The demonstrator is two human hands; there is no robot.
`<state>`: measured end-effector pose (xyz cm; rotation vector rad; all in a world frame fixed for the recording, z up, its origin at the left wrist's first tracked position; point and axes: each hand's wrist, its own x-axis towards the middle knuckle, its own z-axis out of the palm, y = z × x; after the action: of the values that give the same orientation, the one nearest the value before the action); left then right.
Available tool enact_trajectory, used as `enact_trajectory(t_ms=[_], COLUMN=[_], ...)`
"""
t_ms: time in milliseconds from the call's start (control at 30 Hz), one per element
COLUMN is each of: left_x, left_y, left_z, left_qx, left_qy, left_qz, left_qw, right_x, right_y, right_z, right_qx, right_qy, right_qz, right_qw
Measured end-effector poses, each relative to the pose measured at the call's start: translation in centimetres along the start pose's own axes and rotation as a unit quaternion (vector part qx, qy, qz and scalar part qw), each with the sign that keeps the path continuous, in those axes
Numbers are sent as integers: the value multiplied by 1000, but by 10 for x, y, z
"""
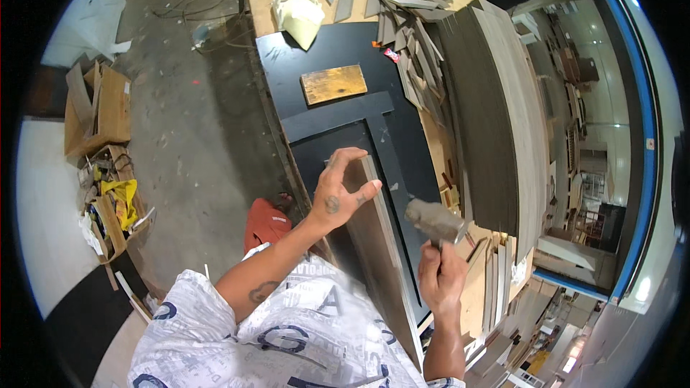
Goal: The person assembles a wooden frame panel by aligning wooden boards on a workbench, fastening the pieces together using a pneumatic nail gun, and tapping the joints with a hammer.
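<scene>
Hammer [435, 221]'s clenched in the right hand [442, 276], while the left hand [338, 197]'s spread at one end of a board [377, 251].

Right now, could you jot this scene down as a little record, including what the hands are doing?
Left hand: curved at the far end of a grey board
Right hand: gripping a hammer, head raised clear
Work surface: black panel
On it: wooden block
To the right: stacked boards
</scene>
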<state>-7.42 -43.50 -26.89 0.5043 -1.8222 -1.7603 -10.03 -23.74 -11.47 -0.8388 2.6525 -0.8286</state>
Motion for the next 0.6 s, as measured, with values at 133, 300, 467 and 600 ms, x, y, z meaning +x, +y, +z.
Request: enact_trajectory(t_ms=[133, 300, 467, 600], left_x=[-2, 0, -3, -1], left_y=[-7, -4, -11, -6], left_z=[-1, 2, 1, 3], left_qx=[-16, -53, -65, -54], left_qy=[-6, -26, -27, -27], left_qz=[-15, -48, -45, -39], left_qw=[1000, 997, 996, 997], right_x=[-11, -17, -8, -18], right_y=[17, 2, 2, 6], right_z=[26, 17, 17, 19], right_qx=[-181, -88, -164, -82], right_qy=[-85, -39, -98, -43], right_qz=[-32, 38, 12, 38], right_qw=[979, 995, 982, 995])
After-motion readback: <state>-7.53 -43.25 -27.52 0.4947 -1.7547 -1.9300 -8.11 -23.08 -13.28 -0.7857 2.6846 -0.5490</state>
